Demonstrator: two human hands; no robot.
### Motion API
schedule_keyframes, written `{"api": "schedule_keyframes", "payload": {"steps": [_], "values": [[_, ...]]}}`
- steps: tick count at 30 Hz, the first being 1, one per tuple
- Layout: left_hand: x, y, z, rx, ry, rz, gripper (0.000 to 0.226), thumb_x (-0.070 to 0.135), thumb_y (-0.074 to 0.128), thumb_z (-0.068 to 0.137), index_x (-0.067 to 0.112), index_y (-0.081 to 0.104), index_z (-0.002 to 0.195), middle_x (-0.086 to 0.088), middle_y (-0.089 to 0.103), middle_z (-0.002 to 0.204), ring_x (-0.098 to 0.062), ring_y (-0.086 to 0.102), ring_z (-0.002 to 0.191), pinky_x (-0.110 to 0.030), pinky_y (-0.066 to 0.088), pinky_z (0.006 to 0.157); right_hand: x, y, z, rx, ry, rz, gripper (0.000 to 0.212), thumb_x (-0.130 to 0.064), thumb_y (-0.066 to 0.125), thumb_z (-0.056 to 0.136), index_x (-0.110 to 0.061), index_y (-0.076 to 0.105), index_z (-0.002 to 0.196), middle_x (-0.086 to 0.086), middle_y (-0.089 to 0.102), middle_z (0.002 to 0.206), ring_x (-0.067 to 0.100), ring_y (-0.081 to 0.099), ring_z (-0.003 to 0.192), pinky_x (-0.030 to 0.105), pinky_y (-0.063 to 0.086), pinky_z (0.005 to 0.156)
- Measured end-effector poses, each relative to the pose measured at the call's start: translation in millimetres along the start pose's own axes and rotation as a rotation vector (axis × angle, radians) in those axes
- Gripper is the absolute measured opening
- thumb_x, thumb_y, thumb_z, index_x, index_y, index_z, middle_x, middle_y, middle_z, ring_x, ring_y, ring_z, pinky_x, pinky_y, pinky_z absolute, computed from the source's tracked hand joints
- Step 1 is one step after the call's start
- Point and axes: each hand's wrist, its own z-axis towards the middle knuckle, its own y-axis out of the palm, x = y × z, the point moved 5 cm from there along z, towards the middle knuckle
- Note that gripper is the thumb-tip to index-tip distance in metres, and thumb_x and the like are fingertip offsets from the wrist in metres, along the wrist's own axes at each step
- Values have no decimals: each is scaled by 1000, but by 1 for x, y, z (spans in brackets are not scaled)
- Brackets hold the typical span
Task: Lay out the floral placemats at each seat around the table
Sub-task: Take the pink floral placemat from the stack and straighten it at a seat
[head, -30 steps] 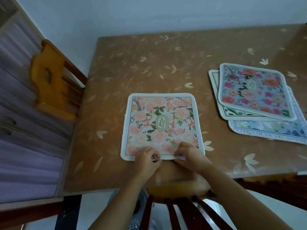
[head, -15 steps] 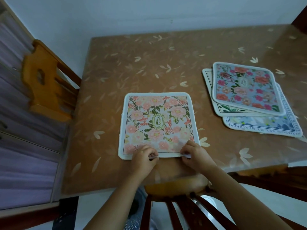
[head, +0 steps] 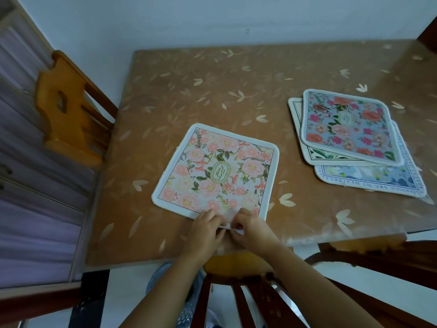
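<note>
My left hand (head: 205, 230) and right hand (head: 253, 230) each pinch near edge of pink placemat (head: 215, 174), flat on worktop (head: 179, 91) before near chair (head: 236, 266). One seat nearly set, I judge; stack of three placemats (head: 350, 129) at right awaits other seats.

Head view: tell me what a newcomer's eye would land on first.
The pink floral placemat lies flat near the front edge of the leaf-patterned table, with the left hand and right hand pinching its near edge side by side. To the right sits a fanned stack of three placemats, topped by a blue floral placemat. An orange wooden chair stands at the table's left side.
</note>
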Motion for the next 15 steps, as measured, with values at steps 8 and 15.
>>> {"api": "schedule_keyframes", "payload": {"steps": [8,15], "values": [[-4,-3,0,67,-123,-235,10,-6,66,73,1,60,76,-14,59,85,-27,57,83,-43,53,71,31,-36,-20,27,-88,-160,22,-21,70,70,-12,60,89,7,57,99,26,50,92,41,50,73],[-16,-25,-11,80,-147,-171,11,-8,65,72,1,61,77,-12,59,83,-23,57,79,-22,47,69,28,-49,-1,71,-150,-207,14,-8,68,73,-10,66,87,10,63,97,31,55,94,43,48,82]]}}
